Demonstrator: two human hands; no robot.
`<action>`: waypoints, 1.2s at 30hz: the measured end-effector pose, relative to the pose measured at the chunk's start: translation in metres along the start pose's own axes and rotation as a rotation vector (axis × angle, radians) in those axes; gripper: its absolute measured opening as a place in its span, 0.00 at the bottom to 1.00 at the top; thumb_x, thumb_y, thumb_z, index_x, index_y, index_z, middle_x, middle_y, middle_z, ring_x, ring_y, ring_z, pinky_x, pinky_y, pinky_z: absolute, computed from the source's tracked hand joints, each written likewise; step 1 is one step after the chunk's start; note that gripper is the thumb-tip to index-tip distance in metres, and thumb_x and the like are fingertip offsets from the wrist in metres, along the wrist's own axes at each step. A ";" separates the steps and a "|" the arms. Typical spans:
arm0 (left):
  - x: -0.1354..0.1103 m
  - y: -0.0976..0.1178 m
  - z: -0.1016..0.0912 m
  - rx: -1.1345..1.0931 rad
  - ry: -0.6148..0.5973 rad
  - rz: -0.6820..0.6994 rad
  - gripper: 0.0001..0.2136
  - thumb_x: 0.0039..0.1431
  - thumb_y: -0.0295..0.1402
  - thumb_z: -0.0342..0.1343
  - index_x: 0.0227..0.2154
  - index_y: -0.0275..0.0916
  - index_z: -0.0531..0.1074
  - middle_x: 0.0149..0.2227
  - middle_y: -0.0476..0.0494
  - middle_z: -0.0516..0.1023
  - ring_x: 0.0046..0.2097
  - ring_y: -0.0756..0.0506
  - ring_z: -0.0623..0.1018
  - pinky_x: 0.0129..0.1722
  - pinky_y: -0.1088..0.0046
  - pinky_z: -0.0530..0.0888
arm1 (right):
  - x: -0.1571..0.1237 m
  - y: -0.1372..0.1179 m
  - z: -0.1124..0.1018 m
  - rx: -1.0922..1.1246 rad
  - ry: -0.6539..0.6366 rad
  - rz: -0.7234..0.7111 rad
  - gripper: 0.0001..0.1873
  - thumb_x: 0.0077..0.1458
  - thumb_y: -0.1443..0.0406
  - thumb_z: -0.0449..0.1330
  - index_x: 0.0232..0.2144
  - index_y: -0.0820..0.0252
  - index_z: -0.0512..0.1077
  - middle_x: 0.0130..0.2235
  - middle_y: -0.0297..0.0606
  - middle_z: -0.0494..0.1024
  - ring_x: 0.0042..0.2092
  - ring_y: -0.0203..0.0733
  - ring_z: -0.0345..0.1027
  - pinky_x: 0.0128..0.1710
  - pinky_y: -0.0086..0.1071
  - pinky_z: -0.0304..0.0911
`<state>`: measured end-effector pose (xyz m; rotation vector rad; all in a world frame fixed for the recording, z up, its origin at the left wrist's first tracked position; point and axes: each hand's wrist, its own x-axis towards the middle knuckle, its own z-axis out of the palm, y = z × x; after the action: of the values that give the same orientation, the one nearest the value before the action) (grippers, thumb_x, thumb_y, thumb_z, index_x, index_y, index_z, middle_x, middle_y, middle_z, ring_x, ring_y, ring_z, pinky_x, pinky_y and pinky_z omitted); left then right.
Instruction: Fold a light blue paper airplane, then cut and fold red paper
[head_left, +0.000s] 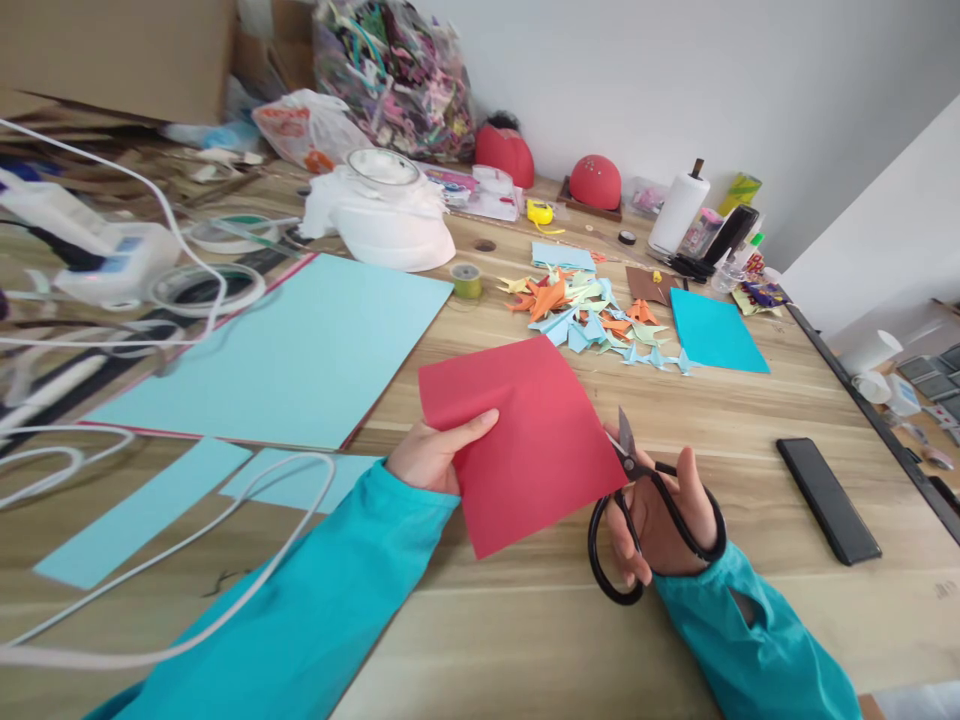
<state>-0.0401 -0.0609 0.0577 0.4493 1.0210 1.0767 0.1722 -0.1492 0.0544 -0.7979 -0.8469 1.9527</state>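
A sheet of red paper point(525, 440) is pinched in my left hand point(442, 450), thumb on top and the other fingers hidden underneath. My right hand point(667, 515) has its thumb and fingers through the black handles of a pair of scissors point(637, 470). The blades stand apart at the sheet's right edge, and one of them is partly behind the paper. Beyond the sheet lies a pile of folded paper cranes point(577, 310) in orange, blue and pale green.
Large light blue sheets point(300, 340) and a cut strip point(142, 510) lie at left, with white cables point(225, 630) looping over them. A bright blue sheet point(718, 330) and a black phone point(827, 500) are at right. Behind stand a thread spool point(466, 282) and a white cap point(390, 225).
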 end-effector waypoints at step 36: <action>-0.005 -0.007 -0.002 0.036 -0.096 -0.155 0.17 0.39 0.23 0.65 0.37 0.35 0.75 0.34 0.40 0.80 0.33 0.41 0.80 0.32 0.68 0.79 | -0.003 0.004 -0.009 0.075 -0.244 0.068 0.49 0.44 0.35 0.25 0.61 0.55 0.37 0.22 0.37 0.75 0.11 0.33 0.57 0.14 0.24 0.51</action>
<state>-0.0386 -0.0689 0.0545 0.4393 0.9746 0.8913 0.1788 -0.1511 0.0467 -0.5578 -0.8923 2.1595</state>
